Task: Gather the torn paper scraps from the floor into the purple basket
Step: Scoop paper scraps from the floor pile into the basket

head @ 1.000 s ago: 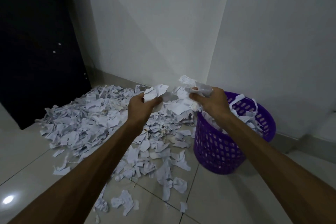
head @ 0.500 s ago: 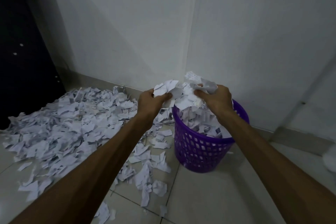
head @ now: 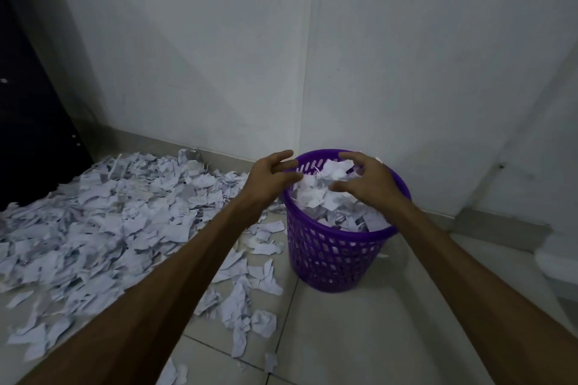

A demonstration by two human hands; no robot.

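Fingers (head: 283,156) of both hands were spread, holding nothing, above the purple basket (head: 331,255) heaped with scraps; release step apparently done. Next: reaching for the floor scraps (head: 103,222) at left.

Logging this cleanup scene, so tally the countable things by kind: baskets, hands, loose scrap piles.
Purple basket: 1, heaped with scraps.
Hands: 2, the left hand and the right hand, both open above the basket.
Spread of torn paper scraps on the floor: 1 pile; single scraps too many to count.
Total: 4.
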